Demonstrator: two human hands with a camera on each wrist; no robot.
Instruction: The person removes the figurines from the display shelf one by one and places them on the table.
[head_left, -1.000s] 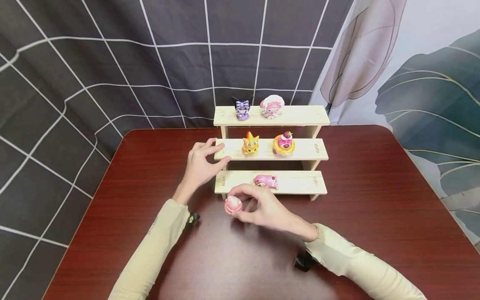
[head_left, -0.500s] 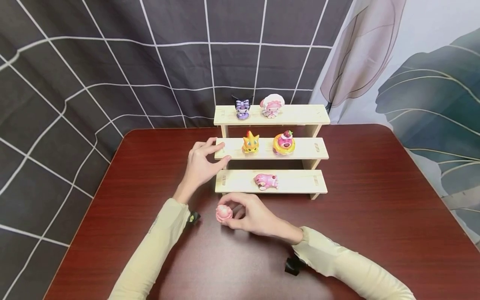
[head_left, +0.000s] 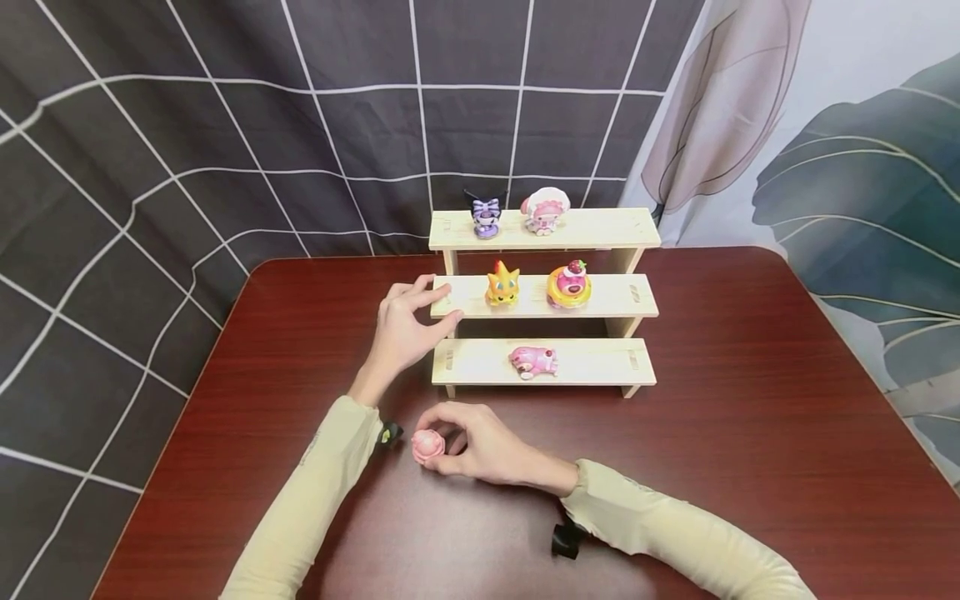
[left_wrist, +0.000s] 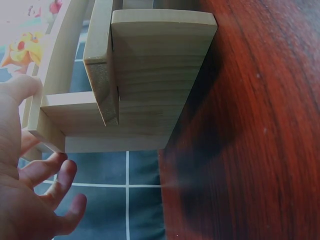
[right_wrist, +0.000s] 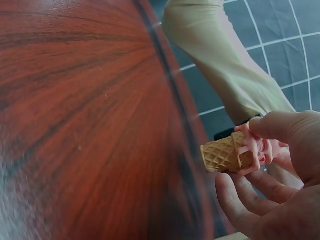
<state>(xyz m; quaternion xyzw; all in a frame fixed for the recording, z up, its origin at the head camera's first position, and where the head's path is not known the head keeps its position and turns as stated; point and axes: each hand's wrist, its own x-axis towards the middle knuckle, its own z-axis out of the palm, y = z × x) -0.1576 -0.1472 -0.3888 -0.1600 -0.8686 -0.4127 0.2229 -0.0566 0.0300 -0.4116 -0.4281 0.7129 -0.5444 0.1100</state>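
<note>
My right hand [head_left: 491, 446] pinches a small toy ice cream cone [head_left: 428, 447] between thumb and fingers, in front of the stand's left end. In the right wrist view the toy cone [right_wrist: 227, 153] shows a tan waffle base and a pink, melting-looking top. It is apart from the table. My left hand [head_left: 405, 329] grips the left end of the middle step of a pale wooden three-step display stand [head_left: 600, 362]. In the left wrist view its thumb lies over the step's edge [left_wrist: 47, 130], with fingers around the end; the other fingers are loosely bent.
A pink lying figurine [head_left: 534, 362] is on the bottom step. The middle step bears a yellow figurine [head_left: 502, 286] and a pink one in a yellow ring [head_left: 569, 286]. A purple-black figurine [head_left: 486, 218] and a pink-white one [head_left: 545, 212] stand on top. A dark grid curtain hangs behind the table [head_left: 750, 417].
My right hand has moved left and towards me with the toy ice cream cone, away from the bottom step. The left hand keeps its hold on the stand.
</note>
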